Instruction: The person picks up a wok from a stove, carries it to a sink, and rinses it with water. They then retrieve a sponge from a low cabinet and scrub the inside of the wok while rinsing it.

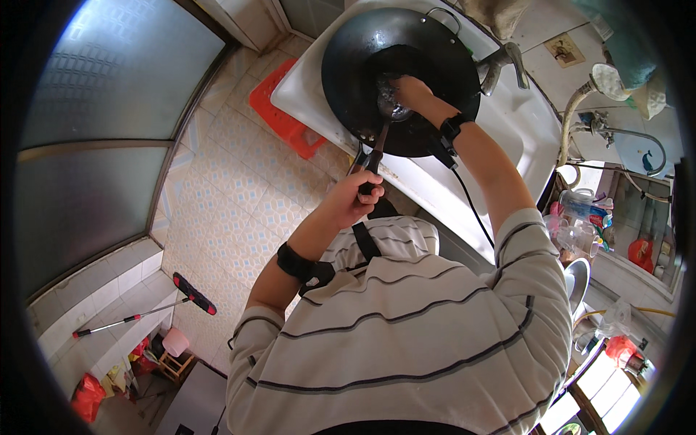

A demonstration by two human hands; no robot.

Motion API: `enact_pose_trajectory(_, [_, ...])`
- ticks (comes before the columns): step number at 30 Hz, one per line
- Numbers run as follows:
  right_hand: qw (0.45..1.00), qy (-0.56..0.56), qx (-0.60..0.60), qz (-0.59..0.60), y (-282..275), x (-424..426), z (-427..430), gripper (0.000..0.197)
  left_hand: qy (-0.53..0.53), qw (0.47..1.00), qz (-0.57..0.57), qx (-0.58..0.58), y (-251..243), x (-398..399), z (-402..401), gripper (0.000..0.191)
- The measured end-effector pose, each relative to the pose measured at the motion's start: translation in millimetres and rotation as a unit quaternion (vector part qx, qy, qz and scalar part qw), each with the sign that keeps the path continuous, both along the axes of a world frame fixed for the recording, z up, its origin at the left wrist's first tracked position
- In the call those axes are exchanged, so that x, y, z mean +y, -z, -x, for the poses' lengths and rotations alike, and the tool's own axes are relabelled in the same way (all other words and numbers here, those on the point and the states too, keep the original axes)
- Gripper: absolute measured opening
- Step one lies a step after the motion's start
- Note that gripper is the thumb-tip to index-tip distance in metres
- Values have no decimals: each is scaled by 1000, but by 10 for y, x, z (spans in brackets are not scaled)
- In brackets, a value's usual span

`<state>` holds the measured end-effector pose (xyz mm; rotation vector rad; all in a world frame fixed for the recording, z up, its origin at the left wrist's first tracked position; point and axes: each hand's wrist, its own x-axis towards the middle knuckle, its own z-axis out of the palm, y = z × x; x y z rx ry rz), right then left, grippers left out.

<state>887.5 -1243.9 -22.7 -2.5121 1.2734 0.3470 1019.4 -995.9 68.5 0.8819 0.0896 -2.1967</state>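
Observation:
A large black wok (353, 60) rests in the white sink basin (522, 141) under the tap. My left hand (350, 198) is closed around the dark handle of a metal cooking ladle or turner (383, 138), whose head lies inside the wok. The wok's own handle (357, 160) runs just beside it. My right hand (412, 93) reaches down into the wok against the utensil's shiny, wet-looking head. Its fingertips are hidden, and whether they grip a scourer or only touch the metal is unclear.
A tap (503, 65) overhangs the wok's right side. An orange-red plastic stool (277, 109) stands left of the sink on the tiled floor (234, 190). Cups and toiletries (579, 220) crowd the right. A broom (194, 293) leans at lower left. A cable (470, 201) hangs from my right wrist.

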Motion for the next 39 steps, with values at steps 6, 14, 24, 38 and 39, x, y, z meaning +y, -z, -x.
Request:
enact_pose_trajectory(6, [994, -95, -51, -5, -88, 204, 96, 25, -63, 997, -33, 6, -92, -62, 12, 13])
enact_pose_trajectory(14, [999, -14, 6, -37, 136, 73, 53, 29, -51, 997, 1, 54, -66, -89, -19, 11])
enact_pose_trajectory(24, [997, 34, 66, 3, 157, 88, -37, 27, -64, 995, 0, 81, -70, -80, -31, 10])
enact_pose_trajectory(38, [1000, 21, 0, 22, 92, -104, 495, 29, -23, 999, 24, 1, -328, 224, -411, 17])
enact_pose_trajectory(39, [999, 34, -19, 16, 80, -140, 537, 28, -23, 999, 27, -3, -347, 264, -464, 17])
